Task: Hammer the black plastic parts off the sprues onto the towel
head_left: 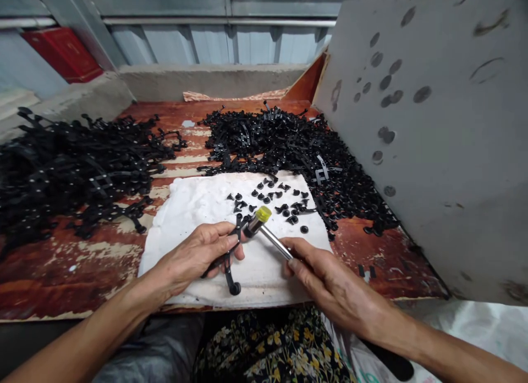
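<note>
Over a white cloth (181, 207), my left hand (206, 248) pinches a black branched plastic part (228, 267) whose lower arm ends in a round foot. My right hand (315, 265) is closed around the metal handle of a small hammer (263, 221) with a yellow face on one end. The hammer's dark other end is beside the upper part of the black piece; whether they touch is hard to tell. Several small black round caps (284, 207) lie scattered on the cloth beyond the hammer.
A large heap of black branched parts (74, 168) covers the table's left side. Another heap of small black pieces (272, 136) spreads behind and right of the cloth. A stained grey panel (429, 141) slopes up at the right. A red box (64, 53) stands at the back left.
</note>
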A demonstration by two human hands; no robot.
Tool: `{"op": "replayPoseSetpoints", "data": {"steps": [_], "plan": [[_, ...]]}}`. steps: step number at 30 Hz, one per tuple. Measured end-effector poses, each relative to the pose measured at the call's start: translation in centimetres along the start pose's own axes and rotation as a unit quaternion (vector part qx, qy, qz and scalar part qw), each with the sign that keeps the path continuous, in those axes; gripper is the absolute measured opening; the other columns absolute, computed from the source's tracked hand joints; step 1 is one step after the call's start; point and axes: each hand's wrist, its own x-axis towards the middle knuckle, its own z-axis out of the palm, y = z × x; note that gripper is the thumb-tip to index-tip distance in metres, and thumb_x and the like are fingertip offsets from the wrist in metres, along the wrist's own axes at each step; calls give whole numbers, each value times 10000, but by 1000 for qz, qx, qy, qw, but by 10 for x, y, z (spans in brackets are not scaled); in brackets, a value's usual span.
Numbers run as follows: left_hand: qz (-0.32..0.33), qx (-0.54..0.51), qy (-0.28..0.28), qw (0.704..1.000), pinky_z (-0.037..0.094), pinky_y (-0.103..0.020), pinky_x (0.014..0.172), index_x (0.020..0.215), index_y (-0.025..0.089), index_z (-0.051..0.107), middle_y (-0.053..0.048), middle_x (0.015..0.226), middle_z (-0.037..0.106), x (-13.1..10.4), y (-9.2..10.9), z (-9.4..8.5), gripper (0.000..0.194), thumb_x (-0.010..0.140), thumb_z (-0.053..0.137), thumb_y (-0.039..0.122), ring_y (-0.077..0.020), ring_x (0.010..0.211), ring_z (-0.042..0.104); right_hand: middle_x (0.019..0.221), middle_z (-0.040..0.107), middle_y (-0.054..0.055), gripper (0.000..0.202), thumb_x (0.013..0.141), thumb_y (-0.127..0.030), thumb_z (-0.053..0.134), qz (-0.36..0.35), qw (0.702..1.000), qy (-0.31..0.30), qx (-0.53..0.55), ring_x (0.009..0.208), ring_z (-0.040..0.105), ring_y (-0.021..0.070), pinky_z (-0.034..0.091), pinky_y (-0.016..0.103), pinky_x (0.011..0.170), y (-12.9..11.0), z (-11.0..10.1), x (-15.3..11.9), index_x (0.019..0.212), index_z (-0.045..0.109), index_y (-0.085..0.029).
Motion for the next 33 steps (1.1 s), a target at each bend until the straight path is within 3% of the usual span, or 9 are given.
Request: {"op": "replayPoseSetpoints", "data": {"steps": [2, 5, 9, 13, 17, 21, 25, 30, 33], "plan": [[-3, 5, 3, 1000, 223, -170, 359, 853, 124, 606, -12, 710, 621, 2, 0, -1, 567, 652, 742, 637, -40, 454, 390, 815, 630, 59, 217, 936, -295, 373, 20, 998, 44, 34, 738, 590, 196, 473, 319, 660, 2, 2, -3, 1056, 520, -190], [-9, 20, -18, 1000, 202, -182, 373, 837, 132, 586, 14, 650, 578, 3, 1, 2, 543, 681, 709, 638, -40, 445, 351, 679, 538, -19, 233, 933, -379, 419, 75, 984, 93, 134, 535, 484, 138, 416, 259, 483, 3, 3, 0, 1050, 498, -193], [5, 61, -87, 994, 219, -189, 411, 797, 139, 579, 29, 636, 553, 1, 5, 14, 471, 785, 626, 607, -37, 461, 325, 538, 414, -105, 230, 902, -420, 511, 107, 958, 84, 253, 374, 356, 90, 312, 201, 344, -2, 4, 12, 1007, 491, -217], [33, 107, -150, 982, 312, -193, 482, 800, 144, 583, 19, 662, 581, -1, 8, 25, 363, 869, 565, 500, -54, 517, 387, 473, 427, -119, 175, 866, -382, 587, 92, 947, 75, 298, 326, 342, 68, 295, 167, 315, -5, 8, 26, 880, 490, -236], [26, 105, -171, 979, 409, -209, 552, 911, 161, 563, 4, 711, 626, -3, 5, 28, 319, 862, 586, 476, -90, 592, 495, 439, 429, -119, 161, 835, -348, 593, 75, 939, 34, 333, 305, 324, 51, 286, 145, 294, -5, 13, 32, 787, 495, -230], [11, 89, -155, 984, 380, -200, 493, 906, 161, 576, -4, 744, 630, -6, -1, 28, 380, 838, 608, 534, -74, 545, 484, 419, 426, -128, 98, 801, -292, 584, 95, 928, 10, 359, 286, 320, 46, 280, 133, 276, -8, 20, 34, 845, 553, -209], [-3, 64, -95, 993, 288, -191, 423, 812, 146, 590, -8, 672, 626, -7, -2, 26, 462, 797, 621, 607, -48, 455, 421, 447, 465, -120, 120, 805, -273, 585, 105, 926, 8, 362, 286, 337, 43, 294, 131, 275, -12, 22, 35, 900, 576, -201], [-4, 38, 5, 999, 215, -178, 382, 642, 154, 527, -7, 579, 614, 1, 6, 18, 446, 695, 734, 546, -37, 390, 391, 537, 555, -94, 158, 839, -337, 599, 90, 930, 100, 343, 313, 397, 48, 298, 146, 297, -10, 16, 27, 937, 576, -215], [-16, 16, 18, 1000, 186, -173, 357, 629, 148, 535, -12, 576, 618, 10, 7, 14, 434, 675, 750, 521, -36, 366, 390, 531, 554, -100, 211, 830, -383, 623, 93, 917, 126, 366, 304, 396, 46, 298, 151, 302, -4, 14, 18, 939, 561, -213]]}}
